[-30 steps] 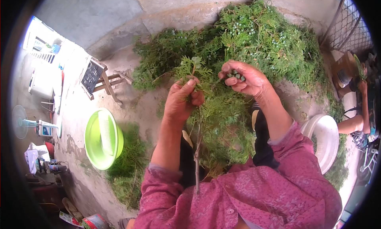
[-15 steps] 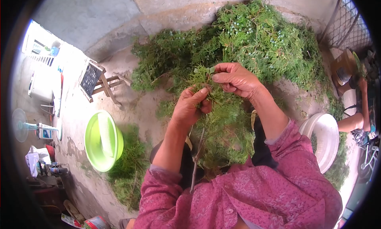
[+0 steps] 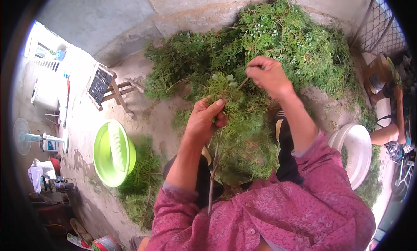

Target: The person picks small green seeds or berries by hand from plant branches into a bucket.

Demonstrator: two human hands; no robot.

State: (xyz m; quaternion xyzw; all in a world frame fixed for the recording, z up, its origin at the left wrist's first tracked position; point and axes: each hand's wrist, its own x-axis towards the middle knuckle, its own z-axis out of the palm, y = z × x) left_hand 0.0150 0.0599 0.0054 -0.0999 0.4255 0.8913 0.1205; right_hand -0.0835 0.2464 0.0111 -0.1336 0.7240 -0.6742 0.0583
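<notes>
My left hand (image 3: 205,119) grips a green, feathery conifer branch (image 3: 236,120) around its upper stem; the bare woody stem (image 3: 213,177) hangs down toward my lap. My right hand (image 3: 268,75) is raised just above and to the right of it, fingers pinched on a thin twig (image 3: 242,83) that leads back to the branch top. A big heap of the same greenery (image 3: 282,42), dotted with small bluish berries, lies on the concrete ahead of both hands.
A lime-green plastic basin (image 3: 114,153) sits on the ground at left beside loose cuttings (image 3: 141,181). A white bowl (image 3: 356,153) is at right. A small wooden stool (image 3: 106,86) stands further left. Another person's arm (image 3: 386,136) shows at the right edge.
My right hand has lifted up and to the right, drawing a thin twig away from the branch top. My left hand keeps its hold on the branch, slightly lower than before.
</notes>
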